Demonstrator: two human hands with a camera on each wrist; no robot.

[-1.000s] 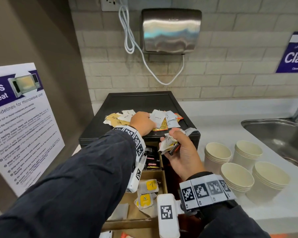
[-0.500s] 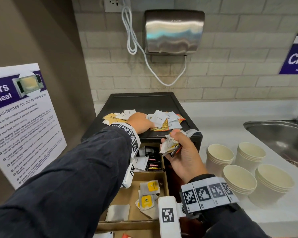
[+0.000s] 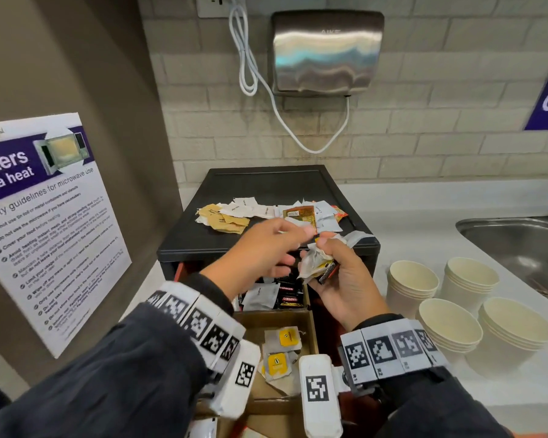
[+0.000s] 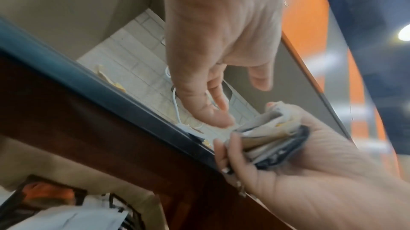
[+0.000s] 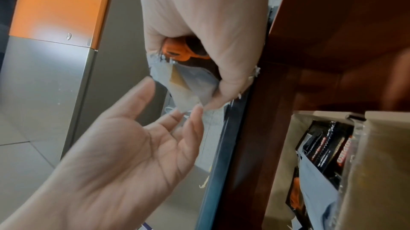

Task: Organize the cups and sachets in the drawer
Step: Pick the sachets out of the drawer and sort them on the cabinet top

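Observation:
My right hand point(image 3: 325, 263) grips a crumpled bundle of sachets point(image 3: 314, 267), white, yellow and dark ones, in front of the black drawer unit point(image 3: 266, 184). The left hand point(image 3: 293, 245) has its fingers straight, and its fingertips point(image 5: 195, 111) touch the bundle's point(image 5: 188, 86) white corner. More loose sachets point(image 3: 260, 213) lie on the unit's top. Below, the open drawer point(image 3: 310, 324) holds dark sachets point(image 3: 287, 297) at the back and yellow tea bags point(image 3: 282, 349) in front. Stacks of paper cups point(image 3: 450, 298) stand on the counter to the right.
A steel sink point(image 3: 519, 245) lies at the far right past the cups. A hand dryer point(image 3: 326, 52) with a white cable hangs on the tiled wall above the unit. A brown side wall with a microwave poster point(image 3: 45, 222) closes off the left.
My left hand has left the pile on top of the unit and come right and nearer, to the bundle. The right hand has stayed in place with its bundle.

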